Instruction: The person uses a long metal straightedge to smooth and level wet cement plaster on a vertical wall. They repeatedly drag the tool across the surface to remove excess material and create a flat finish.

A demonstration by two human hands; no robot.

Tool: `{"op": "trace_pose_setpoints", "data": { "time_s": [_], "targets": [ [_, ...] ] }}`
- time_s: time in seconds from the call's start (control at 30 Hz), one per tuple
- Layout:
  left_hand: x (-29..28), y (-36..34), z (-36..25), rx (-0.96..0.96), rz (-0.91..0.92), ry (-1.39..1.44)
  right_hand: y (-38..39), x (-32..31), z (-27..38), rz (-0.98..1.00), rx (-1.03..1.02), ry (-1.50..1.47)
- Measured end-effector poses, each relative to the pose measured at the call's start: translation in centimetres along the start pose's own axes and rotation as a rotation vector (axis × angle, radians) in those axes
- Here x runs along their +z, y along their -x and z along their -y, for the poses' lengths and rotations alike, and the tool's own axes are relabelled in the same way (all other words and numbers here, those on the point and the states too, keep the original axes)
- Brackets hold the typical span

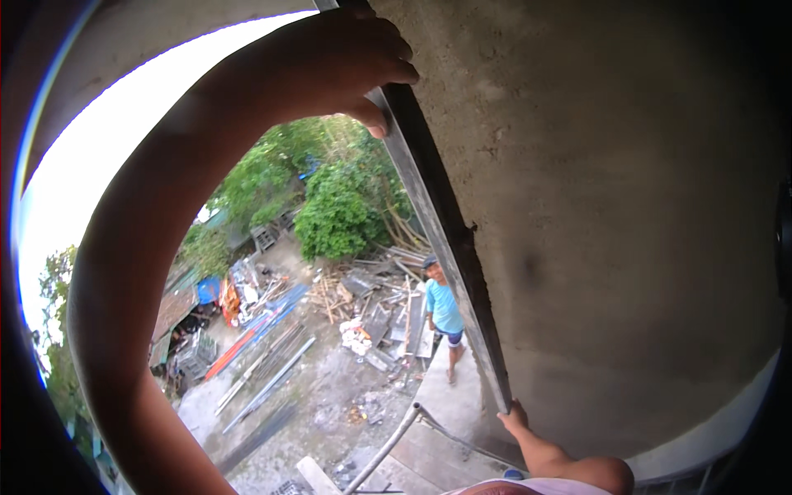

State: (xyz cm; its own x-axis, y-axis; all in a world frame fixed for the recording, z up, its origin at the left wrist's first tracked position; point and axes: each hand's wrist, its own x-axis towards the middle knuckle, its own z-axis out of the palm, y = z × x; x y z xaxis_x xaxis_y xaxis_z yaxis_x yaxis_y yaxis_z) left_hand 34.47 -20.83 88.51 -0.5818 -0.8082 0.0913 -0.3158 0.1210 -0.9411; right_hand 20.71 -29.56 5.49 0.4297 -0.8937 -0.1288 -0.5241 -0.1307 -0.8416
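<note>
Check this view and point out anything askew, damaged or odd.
Two things. The long, straight, dark grey bar in the left hand and right hand has a small dark lump jutting from its right edge, breaking the straight line. Below, brown and grey scrap boards lie in a jumbled heap, at all angles.

We are facing a rough, grey-brown wall [610, 247] that is darkening toward our right. On our left, a white sky [82, 165] is glaring above green trees [338, 214]. Below, we are overlooking a dirt yard [330, 404], where timber [330, 301] is lying heaped and red and blue poles [233, 353] are stretching near a blue tarp [209, 289]. A pale path [458, 388] is running beside the wall.
</note>
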Motion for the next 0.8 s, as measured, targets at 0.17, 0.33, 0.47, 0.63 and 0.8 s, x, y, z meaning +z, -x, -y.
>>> {"op": "trace_pose_setpoints", "data": {
  "time_s": [0.17,0.33,0.47,0.63,0.8],
  "targets": [
    [1.6,-2.2,-1.2,0.039,0.106,-0.064,-2.9,1.0,-1.9,-0.027,-0.037,0.097],
    [5.2,-2.5,-4.0,0.144,0.116,-0.029,-3.6,2.8,-3.2,0.037,-0.004,0.120],
    [6.9,-3.3,-6.1,0.104,0.145,0.104,-3.2,3.4,-6.5,0.056,0.042,0.089],
    [9.3,-4.2,-9.3,0.077,0.214,0.125,-3.7,4.1,-8.4,0.063,0.062,0.058],
    [9.2,-4.6,-12.7,0.100,0.301,0.075,-3.9,5.2,-8.8,0.090,0.072,0.028]
  ]
}}
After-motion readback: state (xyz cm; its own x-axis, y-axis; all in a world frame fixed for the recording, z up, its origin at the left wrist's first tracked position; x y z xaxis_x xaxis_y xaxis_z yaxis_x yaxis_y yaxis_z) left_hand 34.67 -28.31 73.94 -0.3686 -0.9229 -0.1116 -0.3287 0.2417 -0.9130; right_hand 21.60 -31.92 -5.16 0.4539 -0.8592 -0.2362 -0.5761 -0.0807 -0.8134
